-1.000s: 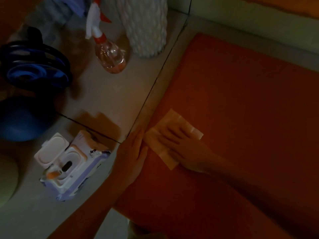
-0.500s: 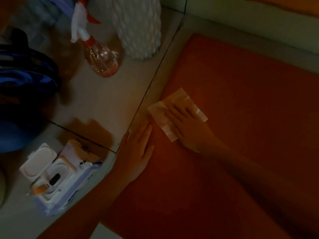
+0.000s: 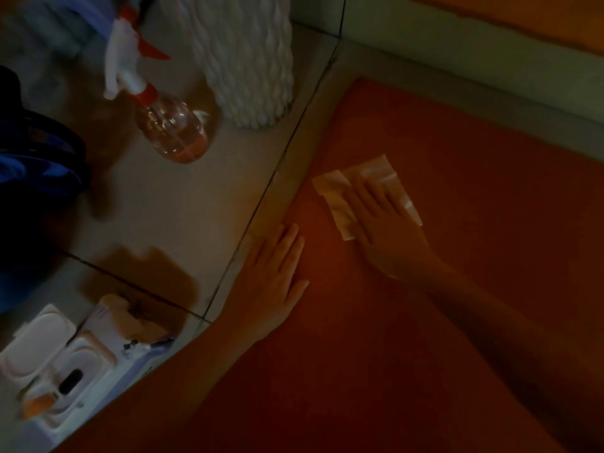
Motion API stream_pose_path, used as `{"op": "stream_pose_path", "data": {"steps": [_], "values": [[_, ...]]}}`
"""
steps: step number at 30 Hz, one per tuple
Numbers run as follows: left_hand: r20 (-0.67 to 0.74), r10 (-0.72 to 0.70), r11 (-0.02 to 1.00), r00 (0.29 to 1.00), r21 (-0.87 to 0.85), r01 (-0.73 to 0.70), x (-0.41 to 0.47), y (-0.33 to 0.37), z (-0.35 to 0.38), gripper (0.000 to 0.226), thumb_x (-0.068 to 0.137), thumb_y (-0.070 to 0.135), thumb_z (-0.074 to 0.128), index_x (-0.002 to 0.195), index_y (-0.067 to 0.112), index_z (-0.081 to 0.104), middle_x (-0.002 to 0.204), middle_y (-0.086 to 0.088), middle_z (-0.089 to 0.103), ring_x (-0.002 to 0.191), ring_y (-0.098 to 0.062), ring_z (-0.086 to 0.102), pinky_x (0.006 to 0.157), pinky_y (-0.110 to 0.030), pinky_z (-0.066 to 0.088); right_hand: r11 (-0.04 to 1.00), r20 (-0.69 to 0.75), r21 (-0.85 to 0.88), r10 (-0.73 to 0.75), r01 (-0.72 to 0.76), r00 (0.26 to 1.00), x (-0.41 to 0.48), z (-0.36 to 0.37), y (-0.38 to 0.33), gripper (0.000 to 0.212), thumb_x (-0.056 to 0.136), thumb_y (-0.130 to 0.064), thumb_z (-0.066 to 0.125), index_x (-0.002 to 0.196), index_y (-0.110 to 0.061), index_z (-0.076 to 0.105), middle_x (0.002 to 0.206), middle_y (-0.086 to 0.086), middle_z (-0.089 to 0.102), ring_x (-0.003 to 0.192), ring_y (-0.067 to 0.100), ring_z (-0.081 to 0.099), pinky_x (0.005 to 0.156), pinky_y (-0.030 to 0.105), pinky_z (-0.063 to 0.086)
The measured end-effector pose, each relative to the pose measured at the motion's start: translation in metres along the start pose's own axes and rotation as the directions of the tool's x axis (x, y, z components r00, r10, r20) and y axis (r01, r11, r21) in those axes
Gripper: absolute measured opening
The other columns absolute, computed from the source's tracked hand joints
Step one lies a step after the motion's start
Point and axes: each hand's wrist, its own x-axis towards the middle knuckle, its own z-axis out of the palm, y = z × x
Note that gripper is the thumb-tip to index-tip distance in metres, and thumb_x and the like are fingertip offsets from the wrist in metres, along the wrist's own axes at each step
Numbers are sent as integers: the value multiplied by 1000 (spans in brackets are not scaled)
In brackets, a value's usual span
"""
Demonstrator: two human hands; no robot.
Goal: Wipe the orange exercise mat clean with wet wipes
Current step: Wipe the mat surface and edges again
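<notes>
Well off the left edge of the orange mat [image 3: 474, 273], a dark blue object [image 3: 36, 168] sits in shadow; it is too dim and blurred to say what it is. Nearer the mat's lower left corner, on the tiled floor [image 3: 183, 217], lies a pack of wet wipes [image 3: 68, 367] with its lid flipped open. Further up that left side stands a clear spray bottle [image 3: 170, 132] with a white and red trigger, and closer to the mat's top left corner a white textured vessel [image 3: 248, 60]. The left hand [image 3: 271, 276] lies flat on the mat's left edge, fingers straight and together. Just right of it, on the mat, a wet wipe [image 3: 333, 194] is spread out, and the right hand [image 3: 385, 230] presses it down with straight fingers. The two hands are near each other but not touching.
</notes>
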Motion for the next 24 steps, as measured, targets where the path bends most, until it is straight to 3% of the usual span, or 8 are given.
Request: {"op": "stream_pose_path", "data": {"steps": [3, 6, 10, 14, 18, 21, 24], "values": [[-14, -5, 999, 1000, 39, 6, -1, 2, 5, 63, 101, 47, 17, 151, 9, 21, 161, -8, 15, 148, -23, 13, 116, -42, 13, 990, -25, -32, 139, -140, 990, 41, -16, 19, 58, 101, -39, 8, 153, -15, 7, 161, 10, -1, 148, 25, -2, 117, 44, -4], [-26, 79, 993, 997, 87, -77, -4, 3, 6, 60, 101, 43, 20, 150, 8, 24, 160, -9, 18, 148, -25, 15, 115, -44, 17, 968, -68, -4, 251, -252, 966, 101, -35, 37, 55, 105, -33, 19, 154, -14, 3, 161, 11, -4, 148, 29, -3, 117, 44, -1], [-36, 171, 981, 985, 103, -167, -2, 2, 7, 58, 100, 38, 28, 150, 8, 22, 159, -10, 20, 147, -24, 16, 115, -43, 20, 951, -19, 64, 305, -303, 952, 139, -40, 44, 55, 105, -33, 19, 154, -17, -1, 161, 7, -9, 147, 28, -10, 117, 47, -6], [-44, 167, 981, 985, 103, -162, -1, 3, 6, 56, 103, 39, 19, 149, 8, 23, 158, -10, 21, 147, -25, 17, 115, -43, 20, 977, -56, 21, 212, -211, 976, 120, -44, 58, 55, 105, -31, 21, 154, -16, 2, 161, 9, -3, 148, 29, -3, 117, 45, -1], [-40, 161, 985, 986, 69, -158, -2, 3, 6, 57, 104, 40, 13, 150, 8, 22, 159, -10, 19, 147, -24, 16, 115, -43, 19, 945, -114, 14, 326, -326, 939, 68, -35, 103, 55, 104, -31, 18, 154, -13, 5, 161, 9, -4, 148, 29, -3, 120, 48, 2], [-50, 162, 983, 985, 92, -157, -1, 3, 7, 56, 103, 38, 20, 150, 7, 23, 159, -10, 20, 147, -25, 17, 116, -43, 18, 929, -112, -2, 369, -371, 923, 65, -30, 125, 58, 103, -39, 11, 154, -12, 6, 161, 10, -4, 148, 29, -5, 120, 48, -1], [-46, 163, 984, 985, 86, -159, -1, 4, 7, 58, 100, 37, 27, 149, 6, 25, 159, -11, 20, 147, -25, 17, 116, -43, 18, 882, -90, 120, 467, -456, 880, 69, -34, 106, 55, 104, -34, 16, 155, -17, 3, 161, 9, -6, 147, 31, -8, 118, 50, -5]]}}
